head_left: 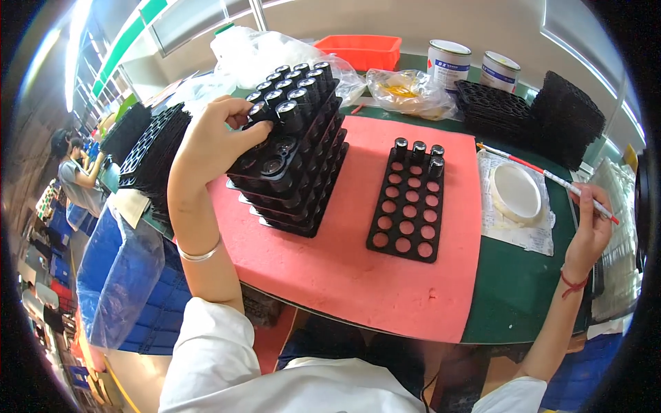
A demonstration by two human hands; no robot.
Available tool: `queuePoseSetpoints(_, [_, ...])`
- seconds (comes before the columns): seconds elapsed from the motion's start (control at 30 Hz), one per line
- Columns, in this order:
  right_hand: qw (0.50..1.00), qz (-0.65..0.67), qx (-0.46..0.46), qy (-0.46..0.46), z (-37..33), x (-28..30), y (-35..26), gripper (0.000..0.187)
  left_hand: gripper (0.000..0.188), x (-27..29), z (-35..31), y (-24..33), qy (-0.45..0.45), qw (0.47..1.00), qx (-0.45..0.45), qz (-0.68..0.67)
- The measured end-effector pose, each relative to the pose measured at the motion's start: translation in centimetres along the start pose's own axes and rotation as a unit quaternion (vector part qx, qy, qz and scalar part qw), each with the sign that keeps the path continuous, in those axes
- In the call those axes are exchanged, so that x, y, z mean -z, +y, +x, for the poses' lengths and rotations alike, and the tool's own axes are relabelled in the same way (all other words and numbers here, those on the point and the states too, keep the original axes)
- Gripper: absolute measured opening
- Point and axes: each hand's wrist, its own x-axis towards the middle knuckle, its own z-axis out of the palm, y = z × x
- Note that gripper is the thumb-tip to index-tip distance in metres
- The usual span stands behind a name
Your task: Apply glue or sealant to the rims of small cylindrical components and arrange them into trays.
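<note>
My left hand [224,134] is closed round a black cylinder with a shiny top [259,112] at the near-left corner of a stack of black trays [303,217]. More such cylinders [287,115] stand upright in the top tray. Between thumb and forefinger, my right hand [591,230] holds a thin red-and-white brush [544,172], its tip pointing up and left. Below that tip lies a round white dish [516,193] with pale stuff round its edge. A single black tray [407,224] lies between my hands, with several black cylinders [418,150] at its far end and its other holes unfilled.
A pink mat [330,296] covers much of the green table [502,303]. At the back stand a red bin [361,51], two white cans [449,62] and plastic bags [410,93]. Black racks [492,107] are piled at back right, others [155,155] at left. People work far left.
</note>
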Motion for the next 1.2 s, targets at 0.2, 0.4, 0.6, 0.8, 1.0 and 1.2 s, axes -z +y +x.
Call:
queuePoseSetpoints(0.2, [1.0,0.0,-0.006,0.009,-0.2,0.1,0.4,0.014,0.032,0.0,0.0,-0.4,-0.016,0.999,0.003,-0.027])
queuePoseSetpoints(0.4, [1.0,-0.014,0.008,-0.011,-0.2,0.2,0.6,0.014,0.034,-0.3,0.1,-0.3,-0.008,1.0,0.003,-0.023])
queuePoseSetpoints(0.6, [1.0,-0.02,0.003,-0.01,-0.3,0.2,0.6,0.015,0.035,-0.2,0.3,-0.2,-0.017,1.0,-0.017,0.008])
queuePoseSetpoints(0.8, [1.0,-0.014,0.006,-0.015,-0.3,0.1,0.6,0.016,0.035,-0.3,0.2,-0.2,-0.003,0.999,-0.04,0.027])
queuePoseSetpoints(1.0, [1.0,-0.01,-0.006,-0.022,-0.5,0.5,1.1,0.016,0.033,0.0,-0.1,-0.1,-0.009,1.0,-0.016,0.007])
queuePoseSetpoints(1.2, [1.0,0.014,-0.006,-0.006,-0.5,0.0,0.4,0.013,0.026,0.8,-1.9,3.0,0.128,0.99,0.055,0.022])
